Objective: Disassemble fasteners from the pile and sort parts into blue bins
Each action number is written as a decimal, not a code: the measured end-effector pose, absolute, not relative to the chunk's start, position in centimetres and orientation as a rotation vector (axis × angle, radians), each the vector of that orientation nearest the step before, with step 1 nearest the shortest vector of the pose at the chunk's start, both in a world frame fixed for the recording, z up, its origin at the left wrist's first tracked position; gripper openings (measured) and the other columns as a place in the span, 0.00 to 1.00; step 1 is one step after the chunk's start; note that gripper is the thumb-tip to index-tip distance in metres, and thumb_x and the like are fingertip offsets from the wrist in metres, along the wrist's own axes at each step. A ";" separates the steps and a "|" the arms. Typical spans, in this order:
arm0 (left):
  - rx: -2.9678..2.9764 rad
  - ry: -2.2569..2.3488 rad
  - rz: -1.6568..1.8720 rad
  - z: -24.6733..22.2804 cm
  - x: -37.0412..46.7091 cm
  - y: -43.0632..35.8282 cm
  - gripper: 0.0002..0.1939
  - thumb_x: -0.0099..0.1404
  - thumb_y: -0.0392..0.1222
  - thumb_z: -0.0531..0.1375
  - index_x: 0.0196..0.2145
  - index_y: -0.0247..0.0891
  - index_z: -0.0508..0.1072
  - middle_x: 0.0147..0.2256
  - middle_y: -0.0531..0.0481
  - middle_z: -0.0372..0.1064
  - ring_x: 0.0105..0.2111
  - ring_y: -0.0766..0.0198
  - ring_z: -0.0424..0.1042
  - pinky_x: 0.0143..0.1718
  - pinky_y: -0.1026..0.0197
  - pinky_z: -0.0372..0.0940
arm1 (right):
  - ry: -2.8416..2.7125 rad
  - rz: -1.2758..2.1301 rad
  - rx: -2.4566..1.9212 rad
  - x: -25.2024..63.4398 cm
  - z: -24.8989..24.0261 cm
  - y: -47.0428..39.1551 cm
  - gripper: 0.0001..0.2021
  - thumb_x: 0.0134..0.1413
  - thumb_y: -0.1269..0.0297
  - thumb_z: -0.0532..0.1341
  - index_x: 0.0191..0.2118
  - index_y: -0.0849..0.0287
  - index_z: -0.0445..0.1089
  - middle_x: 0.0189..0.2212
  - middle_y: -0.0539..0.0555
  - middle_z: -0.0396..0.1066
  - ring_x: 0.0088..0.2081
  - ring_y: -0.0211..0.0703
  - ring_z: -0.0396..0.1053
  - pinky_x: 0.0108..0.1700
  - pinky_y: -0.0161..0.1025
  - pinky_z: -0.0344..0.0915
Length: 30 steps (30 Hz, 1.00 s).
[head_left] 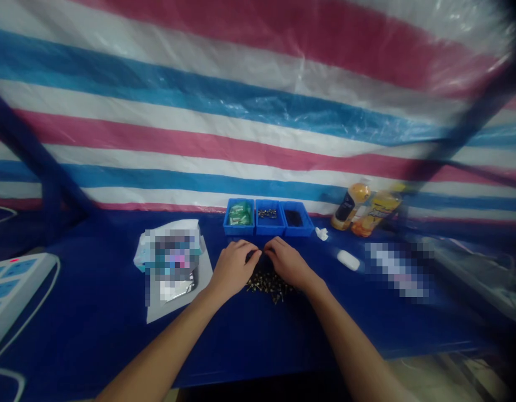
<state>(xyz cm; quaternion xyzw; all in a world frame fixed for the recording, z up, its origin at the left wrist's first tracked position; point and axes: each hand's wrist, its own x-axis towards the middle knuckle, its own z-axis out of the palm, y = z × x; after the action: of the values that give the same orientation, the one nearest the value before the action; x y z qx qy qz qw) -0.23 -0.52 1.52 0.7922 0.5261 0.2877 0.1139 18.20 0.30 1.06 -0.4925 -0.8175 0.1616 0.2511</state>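
A loose pile of small brass-coloured and dark metal pieces, too small to name exactly, lies on the blue tabletop. Over its left far edge is my left hand, its thumb and fingers closed in a pinch. My right hand faces it from the other side, fingertips likewise drawn together. The two sets of fingertips almost meet; whatever they hold is too small to make out. Just beyond the hands stand three blue bins: one with green-and-white packets, one with small metal pieces, one with dark contents.
At left are a tissue pack on a white sheet and a white power strip with its cable. To the right lie a crumpled tissue, a white oval case and two drink bottles. Striped sheeting hangs behind.
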 end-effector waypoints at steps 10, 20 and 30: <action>2.264 1.405 0.969 1.8 -0.3 -0.3 0.10 0.69 0.43 0.53 0.39 0.42 0.74 0.40 0.50 0.72 0.43 0.58 0.68 0.48 0.54 0.62 | -1.895 0.934 -1.218 18.3 1.8 0.4 0.16 0.64 0.55 0.50 0.34 0.59 0.67 0.28 0.48 0.65 0.32 0.37 0.61 0.35 0.35 0.58; 2.158 1.403 1.091 2.4 -0.3 -0.6 0.13 0.70 0.45 0.51 0.46 0.42 0.72 0.44 0.49 0.72 0.46 0.58 0.68 0.50 0.54 0.62 | -1.557 1.367 -1.037 18.7 2.1 0.5 0.13 0.56 0.52 0.58 0.32 0.59 0.66 0.29 0.49 0.65 0.28 0.36 0.59 0.32 0.34 0.56; 2.163 1.390 1.082 2.4 -0.1 -0.6 0.13 0.70 0.43 0.50 0.41 0.41 0.74 0.42 0.49 0.72 0.46 0.58 0.69 0.49 0.55 0.62 | -1.285 1.500 -0.894 19.5 2.9 -0.5 0.20 0.45 0.45 0.65 0.36 0.54 0.64 0.36 0.54 0.68 0.26 0.36 0.58 0.31 0.38 0.58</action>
<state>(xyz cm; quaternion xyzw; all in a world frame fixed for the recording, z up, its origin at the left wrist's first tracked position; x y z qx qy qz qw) -0.12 -0.60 2.36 0.7634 0.4905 0.3820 0.1753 19.55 -0.55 2.87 -0.3646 -0.5239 0.6114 0.4677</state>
